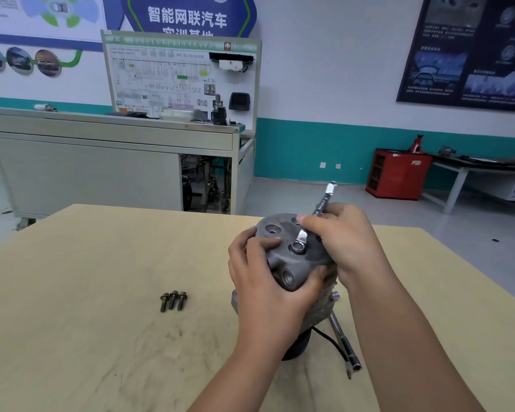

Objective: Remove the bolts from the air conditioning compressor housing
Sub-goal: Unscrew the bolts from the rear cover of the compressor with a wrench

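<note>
On the pale worktop [101, 292], right of centre, the air conditioning compressor [317, 315] stands on end with its grey housing [283, 254] facing up. The left hand [259, 281] wraps the near-left edge of the housing, its grip curled round the casting, fingers on the top face and thumb near a threaded port on the side. The right hand [345, 242] holds a wrench [321, 203], its grip pinching the shank, and the ring end sits over a bolt [297, 248] on the top face (the handle slants up and away). Three loose bolts [173, 300] lie side by side, well apart to the left. A chrome extension bar [344, 343] and a black cable [327, 339] lie just beside the compressor's base.
</note>
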A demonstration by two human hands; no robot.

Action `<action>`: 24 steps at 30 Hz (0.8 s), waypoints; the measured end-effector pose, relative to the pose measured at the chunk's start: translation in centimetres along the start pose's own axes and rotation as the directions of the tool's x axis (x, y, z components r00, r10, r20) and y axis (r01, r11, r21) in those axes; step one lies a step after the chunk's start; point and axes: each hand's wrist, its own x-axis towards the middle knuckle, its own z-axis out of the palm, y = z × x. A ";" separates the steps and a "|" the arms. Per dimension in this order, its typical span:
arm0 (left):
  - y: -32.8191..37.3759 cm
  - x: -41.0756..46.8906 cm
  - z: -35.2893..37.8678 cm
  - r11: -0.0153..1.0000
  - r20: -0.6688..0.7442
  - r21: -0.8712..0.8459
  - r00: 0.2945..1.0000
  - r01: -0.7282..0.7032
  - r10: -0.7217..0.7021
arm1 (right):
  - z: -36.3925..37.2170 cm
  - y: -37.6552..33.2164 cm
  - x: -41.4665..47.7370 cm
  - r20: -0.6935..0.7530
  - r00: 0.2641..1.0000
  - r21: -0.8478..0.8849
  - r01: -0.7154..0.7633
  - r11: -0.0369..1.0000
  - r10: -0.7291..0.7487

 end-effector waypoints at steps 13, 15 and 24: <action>0.1 0.3 -0.5 0.998 0.073 0.029 0.996 0.047 -0.049 | 1.6 -1.5 -2.2 0.150 0.962 -0.582 0.273 0.766 -0.230; 0.1 0.2 -0.5 0.998 0.067 0.013 0.996 0.054 -0.054 | 1.4 -1.2 -2.5 0.128 0.955 -0.564 0.293 0.772 -0.268; -0.4 0.1 0.0 0.999 -0.001 -0.015 0.999 0.051 -0.051 | 1.4 -0.4 -2.6 0.114 0.948 -0.455 0.315 0.833 -0.296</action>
